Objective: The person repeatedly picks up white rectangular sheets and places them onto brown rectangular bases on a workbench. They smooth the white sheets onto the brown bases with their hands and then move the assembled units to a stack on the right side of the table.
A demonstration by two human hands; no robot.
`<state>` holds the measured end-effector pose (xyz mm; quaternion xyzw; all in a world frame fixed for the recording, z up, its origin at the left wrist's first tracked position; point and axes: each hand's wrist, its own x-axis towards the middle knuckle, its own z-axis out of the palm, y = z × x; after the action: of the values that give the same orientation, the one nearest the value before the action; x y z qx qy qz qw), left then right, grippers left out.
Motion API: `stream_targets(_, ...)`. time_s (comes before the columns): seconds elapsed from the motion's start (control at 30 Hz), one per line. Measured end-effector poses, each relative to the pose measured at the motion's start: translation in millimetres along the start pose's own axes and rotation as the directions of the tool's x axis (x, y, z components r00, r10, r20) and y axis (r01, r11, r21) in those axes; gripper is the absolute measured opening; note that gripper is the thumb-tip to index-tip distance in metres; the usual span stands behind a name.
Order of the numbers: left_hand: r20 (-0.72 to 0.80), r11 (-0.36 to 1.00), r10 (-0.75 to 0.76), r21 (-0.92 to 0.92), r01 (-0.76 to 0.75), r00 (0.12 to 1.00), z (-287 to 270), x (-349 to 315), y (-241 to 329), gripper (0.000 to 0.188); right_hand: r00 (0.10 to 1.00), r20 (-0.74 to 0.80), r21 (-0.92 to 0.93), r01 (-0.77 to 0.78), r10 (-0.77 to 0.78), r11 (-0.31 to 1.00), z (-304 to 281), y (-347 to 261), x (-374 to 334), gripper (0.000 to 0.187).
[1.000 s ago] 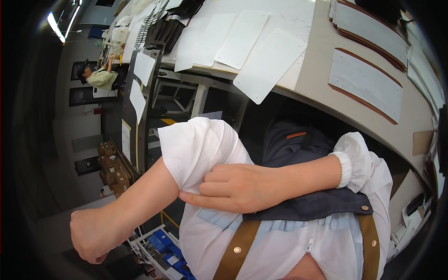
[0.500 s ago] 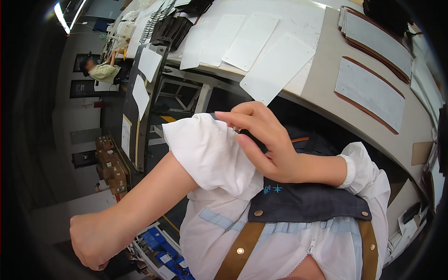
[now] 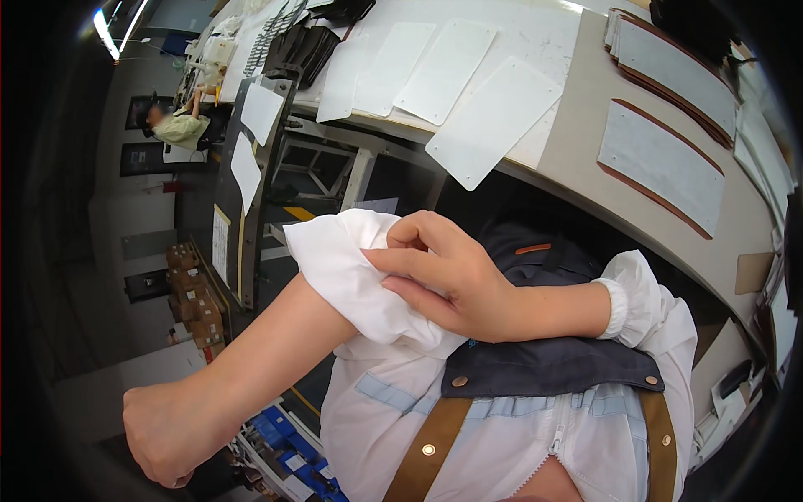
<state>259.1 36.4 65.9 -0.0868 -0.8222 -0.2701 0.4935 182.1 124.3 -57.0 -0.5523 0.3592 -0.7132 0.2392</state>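
Note:
A white sleeve (image 3: 343, 259) is bunched up around my left elbow, leaving the forearm bare. Thumb and fingers of my right hand (image 3: 468, 289) are closed on the folds of this sleeve. My left hand (image 3: 167, 435) is held out at the lower left as a fist, back of the hand upward, and nothing sticks out of it. Over my white jacket hangs a dark apron (image 3: 552, 368) with brown straps, and the right cuff (image 3: 619, 305) is gathered above my right wrist.
Thin white panels (image 3: 495, 125) lie on the long table ahead, some over its front edge. Brown-edged panels (image 3: 661, 171) lie on its right part, one group stacked. A dark side table (image 3: 255, 180) stands left. Farther off are a co-worker (image 3: 180, 125), cardboard boxes (image 3: 196, 293) and blue bins (image 3: 288, 443).
My right hand has moved slightly down and left, and its fingers have closed on the sleeve, which they were only beside before. My left fist has hardly moved.

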Motion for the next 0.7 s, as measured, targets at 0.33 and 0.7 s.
stream_targets(0.33,-0.049,1.000,0.014,0.025,-0.013,0.999,-16,1,11,0.017,0.924,0.129,-0.208,0.381,-0.360,0.901,8,-13,-8,0.044)
stream_targets(0.7,-0.211,0.999,0.032,0.031,-0.026,0.977,-55,4,19,0.020,0.901,0.210,-0.170,0.417,-0.380,0.893,8,-7,-9,0.041)
